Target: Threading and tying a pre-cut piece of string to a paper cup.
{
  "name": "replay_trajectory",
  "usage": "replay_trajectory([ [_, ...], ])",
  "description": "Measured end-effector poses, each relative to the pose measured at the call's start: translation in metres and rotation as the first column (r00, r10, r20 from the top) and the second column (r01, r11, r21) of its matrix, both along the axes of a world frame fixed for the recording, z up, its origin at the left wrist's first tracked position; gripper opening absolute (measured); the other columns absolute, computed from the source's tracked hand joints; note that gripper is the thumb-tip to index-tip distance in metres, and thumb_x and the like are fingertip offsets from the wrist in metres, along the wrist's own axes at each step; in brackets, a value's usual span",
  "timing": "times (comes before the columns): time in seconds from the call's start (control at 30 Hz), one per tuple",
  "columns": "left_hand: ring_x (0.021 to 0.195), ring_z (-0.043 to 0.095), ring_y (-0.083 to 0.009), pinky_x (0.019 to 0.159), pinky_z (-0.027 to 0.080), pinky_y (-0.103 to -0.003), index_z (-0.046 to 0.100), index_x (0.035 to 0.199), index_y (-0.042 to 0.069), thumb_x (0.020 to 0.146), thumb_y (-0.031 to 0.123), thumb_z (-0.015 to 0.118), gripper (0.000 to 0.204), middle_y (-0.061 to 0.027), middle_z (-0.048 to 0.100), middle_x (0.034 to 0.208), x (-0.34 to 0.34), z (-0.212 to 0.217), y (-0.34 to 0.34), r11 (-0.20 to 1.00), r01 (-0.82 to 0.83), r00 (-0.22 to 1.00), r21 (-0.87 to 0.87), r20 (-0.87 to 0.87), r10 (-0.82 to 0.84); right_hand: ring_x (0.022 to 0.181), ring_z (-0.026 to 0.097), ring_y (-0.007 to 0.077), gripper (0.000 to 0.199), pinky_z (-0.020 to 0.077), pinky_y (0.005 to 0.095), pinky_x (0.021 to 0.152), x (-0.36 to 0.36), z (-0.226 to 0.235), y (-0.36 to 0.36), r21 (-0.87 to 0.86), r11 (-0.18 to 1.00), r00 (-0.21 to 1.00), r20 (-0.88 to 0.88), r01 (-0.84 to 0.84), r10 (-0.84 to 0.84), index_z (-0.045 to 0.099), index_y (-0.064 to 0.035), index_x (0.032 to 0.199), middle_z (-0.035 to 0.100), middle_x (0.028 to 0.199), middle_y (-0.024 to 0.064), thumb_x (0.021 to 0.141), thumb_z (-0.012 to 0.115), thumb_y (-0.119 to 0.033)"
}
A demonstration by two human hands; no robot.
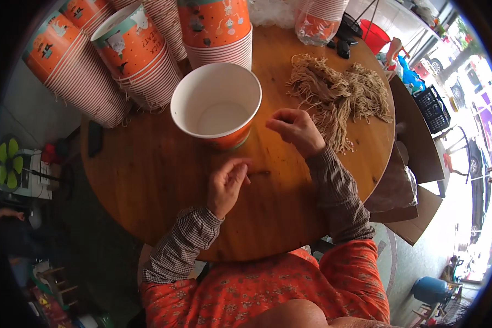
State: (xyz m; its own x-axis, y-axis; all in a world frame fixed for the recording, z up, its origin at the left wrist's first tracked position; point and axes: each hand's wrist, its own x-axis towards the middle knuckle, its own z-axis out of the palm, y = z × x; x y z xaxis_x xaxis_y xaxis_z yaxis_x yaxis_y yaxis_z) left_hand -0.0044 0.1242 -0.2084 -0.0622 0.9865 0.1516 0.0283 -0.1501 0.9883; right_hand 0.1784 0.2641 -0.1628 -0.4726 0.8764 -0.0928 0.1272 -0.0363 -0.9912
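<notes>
A large paper tub (236, 138), white inside and orange with a green band outside, stands upright on the round wooden table (175, 186), its open mouth tilted toward me in view. Just in front of it is my left hand (227, 188), fingers and thumb pressed together. To the right of the tub, my right hand (297, 131) is raised with thumb and fingertips pinched. Whatever either hand holds, if anything, is too small to make out. Both hands are apart from the tub. A small dark mark or sliver (262, 173) shows on the wood between them.
Tall nested stacks of orange tubs (93, 71) crowd the far left; another stack (218, 33) stands behind the single tub. A bundle of tan cords (339, 90) lies at the right. Beyond it are a bagged stack (318, 24) and black items (344, 41). Cardboard boxes (418, 131) flank the table.
</notes>
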Motion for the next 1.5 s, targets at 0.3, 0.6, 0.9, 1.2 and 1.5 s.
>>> replay_trajectory([
  [0.3,0.07,0.056,-0.0072,0.066,0.047,-0.021,0.062,0.107,-0.001,0.098,0.016,0.052,0.022,-0.0055,0.064,0.094,-0.005,-0.004,0.004,0.996,0.036,0.996,-0.087,0.086,-0.029,0.08,0.064,0.0251,0.015,0.051,0.0339,0.071,0.068,-0.008,0.032,0.765,0.644,0.788,0.392,0.007,-0.475,0.071,-0.0079,0.092,0.062,0.089,0.0067,0.082,0.066,-0.018],
  [0.6,0.067,0.057,-0.0071,0.064,0.049,-0.021,0.062,0.104,0.0,0.097,0.016,0.053,0.02,-0.0036,0.064,0.089,-0.006,-0.006,0.004,0.998,0.045,0.997,-0.045,-0.053,-0.047,0.089,0.057,0.0293,0.011,0.0468,0.0411,0.073,0.049,-0.019,0.045,0.606,0.738,0.689,0.671,-0.298,-0.273,0.063,-0.0051,0.085,0.056,0.096,0.0094,0.078,0.06,-0.014],
  [0.9,0.072,0.06,-0.0099,0.071,0.05,-0.025,0.059,0.112,0.001,0.099,0.026,0.051,0.03,-0.0069,0.065,0.096,-0.01,0.006,0.006,0.983,0.026,0.967,-0.182,0.254,0.022,0.062,0.048,0.0049,0.008,0.0434,0.0231,0.057,-0.01,0.019,-0.028,0.431,0.871,0.965,0.212,-0.235,0.156,0.061,-0.0009,0.089,0.055,0.068,0.0017,0.083,0.064,-0.006],
  [1.2,0.076,0.063,-0.0154,0.071,0.053,-0.028,0.059,0.111,-0.001,0.1,0.034,0.044,0.04,-0.0088,0.066,0.094,-0.024,0.013,0.002,0.86,0.435,0.595,-0.266,0.802,-0.054,0.062,0.051,0.0068,0.01,0.0452,0.0242,0.059,-0.017,0.008,-0.033,0.429,0.867,0.965,0.177,-0.252,0.193,0.06,-0.0017,0.09,0.056,0.07,0.004,0.082,0.065,-0.006],
  [1.5,0.063,0.056,-0.0117,0.061,0.046,-0.024,0.063,0.098,0.0,0.095,0.022,0.057,0.022,-0.0038,0.06,0.078,-0.02,0.021,-0.003,0.87,0.308,0.818,-0.385,0.575,-0.035,0.067,0.06,0.0084,0.01,0.049,0.0252,0.061,-0.011,-0.002,-0.028,0.488,0.796,0.912,0.367,-0.358,0.185,0.061,-0.0017,0.095,0.06,0.074,0.005,0.085,0.06,-0.004],
])
